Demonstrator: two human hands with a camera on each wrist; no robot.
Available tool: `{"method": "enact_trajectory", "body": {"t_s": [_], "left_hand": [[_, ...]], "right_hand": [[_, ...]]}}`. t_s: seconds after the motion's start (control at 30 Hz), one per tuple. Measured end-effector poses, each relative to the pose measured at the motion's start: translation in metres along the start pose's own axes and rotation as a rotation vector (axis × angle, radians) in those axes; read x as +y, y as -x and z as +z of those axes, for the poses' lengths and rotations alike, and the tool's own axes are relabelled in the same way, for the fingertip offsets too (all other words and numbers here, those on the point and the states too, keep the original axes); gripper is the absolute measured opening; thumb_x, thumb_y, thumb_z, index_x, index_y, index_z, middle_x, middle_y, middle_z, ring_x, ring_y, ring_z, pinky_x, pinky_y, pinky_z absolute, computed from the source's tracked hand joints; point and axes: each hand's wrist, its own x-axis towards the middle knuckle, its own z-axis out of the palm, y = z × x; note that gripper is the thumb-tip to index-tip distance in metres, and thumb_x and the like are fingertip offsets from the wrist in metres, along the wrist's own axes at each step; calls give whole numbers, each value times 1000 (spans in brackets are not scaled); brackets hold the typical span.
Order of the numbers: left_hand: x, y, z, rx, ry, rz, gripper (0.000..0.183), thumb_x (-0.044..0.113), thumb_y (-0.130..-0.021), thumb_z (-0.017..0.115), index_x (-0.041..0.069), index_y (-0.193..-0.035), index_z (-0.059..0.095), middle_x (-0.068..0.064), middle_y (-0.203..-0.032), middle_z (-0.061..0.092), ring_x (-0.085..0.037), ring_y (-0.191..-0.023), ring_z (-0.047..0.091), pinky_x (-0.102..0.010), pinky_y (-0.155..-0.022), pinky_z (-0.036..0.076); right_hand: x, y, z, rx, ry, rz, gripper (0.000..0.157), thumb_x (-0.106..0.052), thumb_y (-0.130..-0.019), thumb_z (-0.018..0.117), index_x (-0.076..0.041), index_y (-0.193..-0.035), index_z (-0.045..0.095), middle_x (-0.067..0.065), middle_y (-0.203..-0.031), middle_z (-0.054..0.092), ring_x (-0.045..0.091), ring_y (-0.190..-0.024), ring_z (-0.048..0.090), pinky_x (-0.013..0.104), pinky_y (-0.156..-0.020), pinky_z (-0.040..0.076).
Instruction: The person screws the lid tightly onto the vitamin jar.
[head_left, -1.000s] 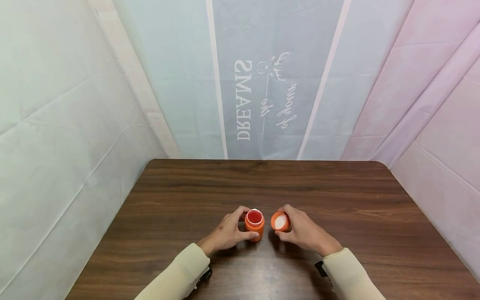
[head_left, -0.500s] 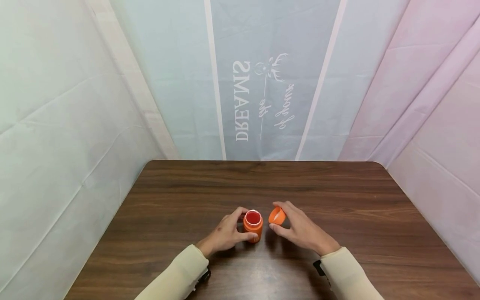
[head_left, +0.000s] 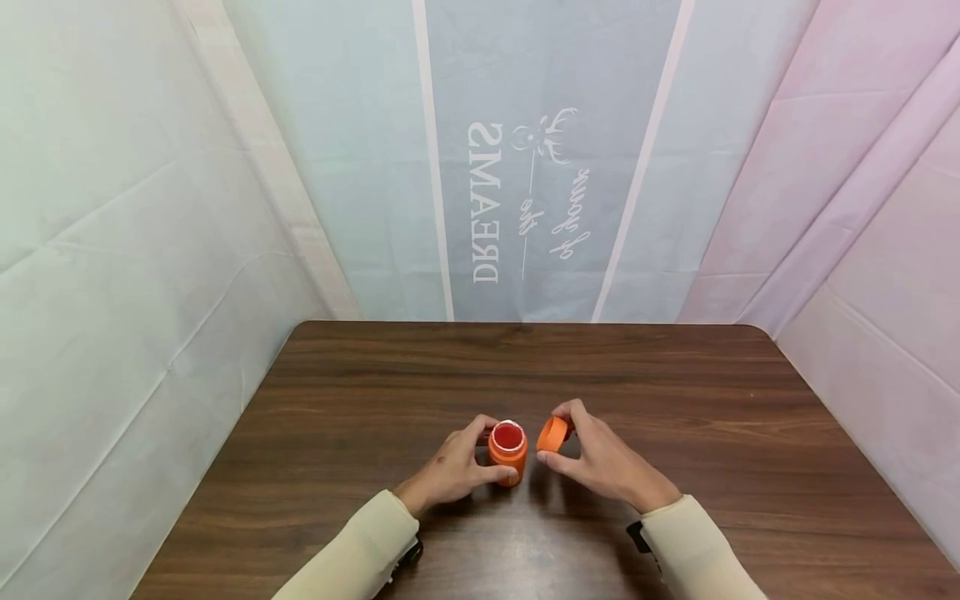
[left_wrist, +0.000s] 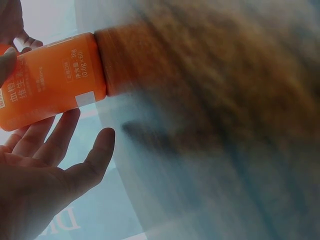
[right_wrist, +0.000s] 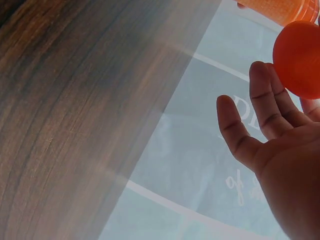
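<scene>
An uncapped orange bottle (head_left: 508, 457) stands upright on the table, its round mouth and red inside visible from above. Around its body my left hand (head_left: 448, 468) holds it, thumb in front and fingers behind. To its right, my right hand (head_left: 606, 460) pinches an orange screw cap (head_left: 552, 434) between thumb and fingertips, a small gap away from the bottle. The cap is tipped on its side. White print and a small white patch show on the bottle (left_wrist: 52, 82) in the left wrist view. The right wrist view shows the cap's (right_wrist: 301, 60) smooth outer top.
The brown wood-grain table (head_left: 675, 375) has rounded far corners. Behind it hangs a pale blue-grey cloth (head_left: 540, 292) with mirrored lettering, and white cloth walls (head_left: 150, 250) stand on both sides.
My right hand has turned the cap from its white inside facing up and toward me to side-on, and shifted it slightly left. My left hand and the bottle have stayed in place.
</scene>
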Motion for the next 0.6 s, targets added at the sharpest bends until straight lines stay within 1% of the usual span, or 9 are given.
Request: {"method": "enact_trajectory", "body": {"t_s": [0.1, 0.17, 0.27, 0.37, 0.53, 0.6], "left_hand": [[-1, 0, 0, -2, 4, 4, 53, 26, -84, 83, 16, -125, 52, -1, -122, 66, -13, -111, 61, -38, -95, 50], [-1, 0, 1, -3, 12, 7, 52, 25, -84, 83, 16, -125, 51, -2, -122, 65, -14, -112, 61, -39, -96, 50], [-1, 1, 1, -6, 23, 5, 52, 24, -85, 82, 16, -126, 51, -2, -123, 65, -15, -113, 62, -39, -96, 50], [-2, 1, 1, -10, 27, 2, 52, 24, -85, 82, 16, -126, 51, -2, -124, 65, -16, -114, 62, -39, -96, 50], [0, 1, 0, -3, 7, 8, 51, 24, -84, 83, 16, -124, 52, -2, -122, 66, -15, -112, 62, -37, -95, 51], [1, 1, -1, -1, -7, 11, 51, 24, -84, 83, 16, -123, 52, -2, -120, 67, -13, -109, 63, -36, -94, 51]], "right_hand": [[-1, 0, -1, 9, 18, -4, 55, -44, -94, 69, -8, -130, 47, -7, -99, 57, 19, -91, 58, 39, -77, 53], [-3, 0, -1, 20, 38, -13, 56, -45, -96, 66, -8, -134, 48, -9, -102, 56, 16, -93, 56, 39, -78, 52], [-4, -1, 0, 38, 74, -41, 55, -44, -97, 64, -10, -139, 50, -9, -106, 53, 13, -94, 53, 39, -79, 51], [-5, -2, 1, 43, 89, -66, 55, -40, -98, 64, -13, -143, 49, -9, -109, 51, 12, -96, 53, 40, -79, 52], [-8, -4, 2, 19, 107, -92, 59, -36, -99, 63, -18, -151, 43, -6, -111, 46, 9, -92, 50, 30, -72, 49], [-10, -4, 2, 9, 103, -100, 60, -33, -98, 65, -16, -151, 43, -5, -112, 46, 10, -91, 49, 29, -71, 49]]}}
